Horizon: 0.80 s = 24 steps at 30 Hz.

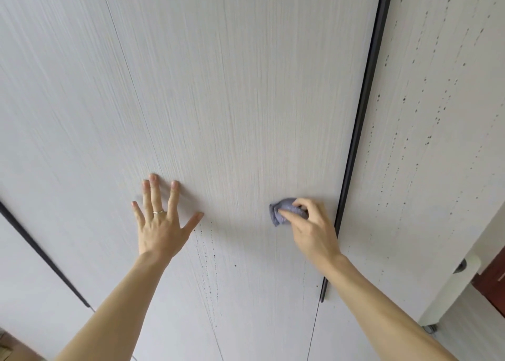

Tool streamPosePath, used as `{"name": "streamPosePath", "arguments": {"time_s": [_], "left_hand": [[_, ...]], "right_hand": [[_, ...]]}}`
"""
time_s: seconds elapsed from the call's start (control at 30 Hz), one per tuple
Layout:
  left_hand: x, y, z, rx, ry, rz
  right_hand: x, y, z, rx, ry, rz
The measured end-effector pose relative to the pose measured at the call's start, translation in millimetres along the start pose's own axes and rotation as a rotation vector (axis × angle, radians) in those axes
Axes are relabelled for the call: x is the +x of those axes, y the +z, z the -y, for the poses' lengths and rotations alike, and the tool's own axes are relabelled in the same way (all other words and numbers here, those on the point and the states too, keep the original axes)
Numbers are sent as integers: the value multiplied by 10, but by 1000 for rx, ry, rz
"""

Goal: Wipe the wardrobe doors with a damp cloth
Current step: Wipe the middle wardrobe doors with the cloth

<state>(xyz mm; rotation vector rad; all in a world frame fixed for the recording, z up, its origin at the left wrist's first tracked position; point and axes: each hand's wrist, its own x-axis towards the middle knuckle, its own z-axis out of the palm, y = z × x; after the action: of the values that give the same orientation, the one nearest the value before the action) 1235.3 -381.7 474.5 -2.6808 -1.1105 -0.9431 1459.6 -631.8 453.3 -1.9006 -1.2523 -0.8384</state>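
Only one camera is here, worn on the person's head. It faces the wardrobe doors (pixel 246 87) from close up and tilts a little downward, so the pale panels fill nearly the whole view. The forearms (pixel 114 306) reach in from the bottom edge. The wide lens slants the door edges, and a strip of floor (pixel 470 314) shows at the lower right.

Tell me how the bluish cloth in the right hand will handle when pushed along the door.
Probably floppy: the cloth is bunched into a wad under the right hand. Likely light, since a loose pinch holds it. It may slide easily on the smooth wardrobe door, though damp fabric could drag.
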Motion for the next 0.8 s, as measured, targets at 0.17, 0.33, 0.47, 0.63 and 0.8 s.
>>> {"name": "streamPosePath", "arguments": {"time_s": [0.17,0.33,0.47,0.63,0.8], "left_hand": [[-23,1,3,-15,3,-15],[-38,-76,19,-3,-9,33],[-44,-166,113,14,44,57],[-121,-216,203,-9,74,66],[-301,-159,390,33,94,130]], "right_hand": [[19,109,35,-35,-39,-24],[-540,324,59,4,-22,301],[-125,240,268,26,-20,177],[567,228,721,32,-88,-57],[62,686,836,-34,-194,186]]}}
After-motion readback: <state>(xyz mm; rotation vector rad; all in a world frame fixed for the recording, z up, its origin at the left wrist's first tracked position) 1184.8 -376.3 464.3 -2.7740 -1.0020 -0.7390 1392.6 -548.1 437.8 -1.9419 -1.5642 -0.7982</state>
